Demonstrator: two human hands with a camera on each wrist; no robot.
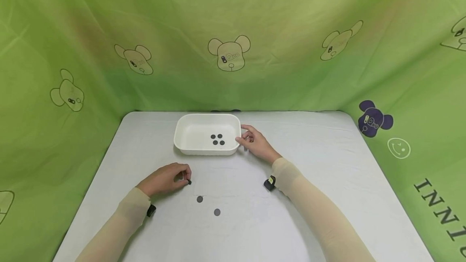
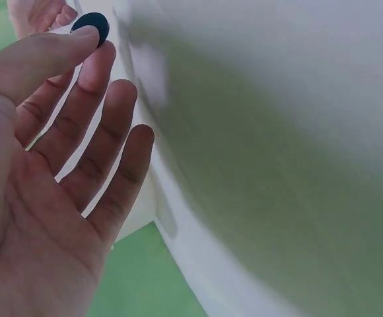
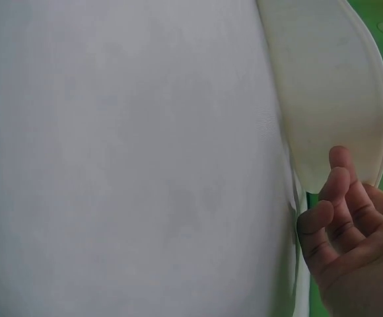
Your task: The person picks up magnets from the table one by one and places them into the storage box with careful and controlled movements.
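My left hand (image 1: 165,178) is low over the table at the left of centre. Its thumb and fingertips pinch a small, thin black disc (image 2: 96,24), while the other fingers spread loosely in the left wrist view. A white rectangular plastic basin (image 1: 194,129) stands toward the back of the table. My right hand (image 1: 257,145) holds it at its right end, thumb over the rim and fingers along the outer wall. Several dark discs (image 1: 215,142) lie flat inside the basin, grouped to the right. Two more, a nearer disc (image 1: 217,212) and a farther disc (image 1: 200,199), lie on the table.
A white cloth covers the table (image 1: 247,229). Green curtains (image 1: 174,84) with printed bear heads rise behind the table and on both sides, close to its edges. Each wrist wears a small black device, such as the right one (image 1: 270,183).
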